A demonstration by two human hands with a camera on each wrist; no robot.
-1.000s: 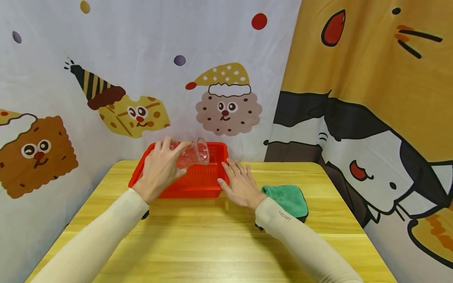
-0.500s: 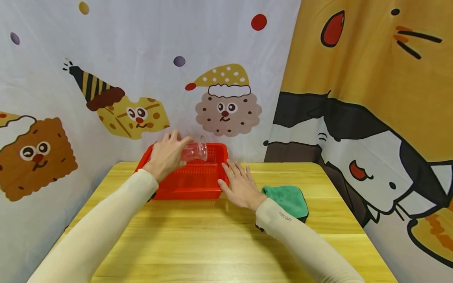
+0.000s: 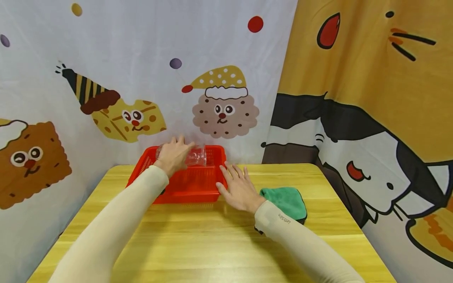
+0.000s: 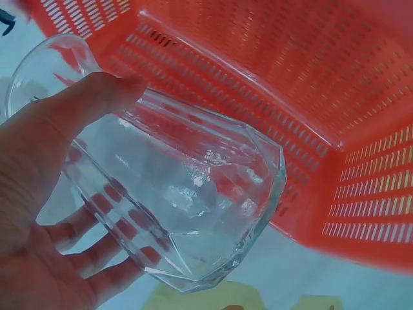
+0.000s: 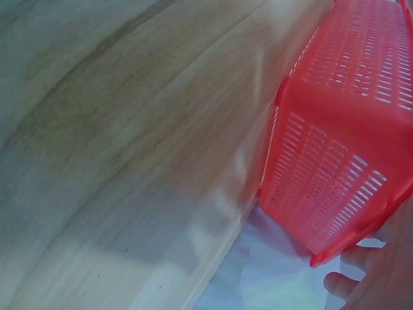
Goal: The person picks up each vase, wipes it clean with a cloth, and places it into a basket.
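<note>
My left hand [image 3: 173, 156] grips a clear glass vase [image 3: 196, 157] that lies sideways along the back of a red plastic basket [image 3: 189, 197]. In the left wrist view the thumb crosses the faceted glass vase [image 4: 193, 181], fingers on its other side; its flared mouth is at upper left. In the head view the hand hides much of the vase. Fingers spread and fairly straight, my right hand [image 3: 240, 190] rests at the basket's right rim. The right wrist view shows its fingertips [image 5: 340, 284] beside the slotted basket wall [image 5: 322, 174].
A folded green cloth [image 3: 288, 203] with a dark edge lies to the right, beside the right wrist. The wooden table [image 3: 198, 243] carries the basket near its far edge. Behind it hangs a cartoon-printed curtain [image 3: 141, 47].
My left hand has carried the vase away from me, lowering it into the back of the basket, and its mouth has turned sideways. The right hand has stayed at the rim.
</note>
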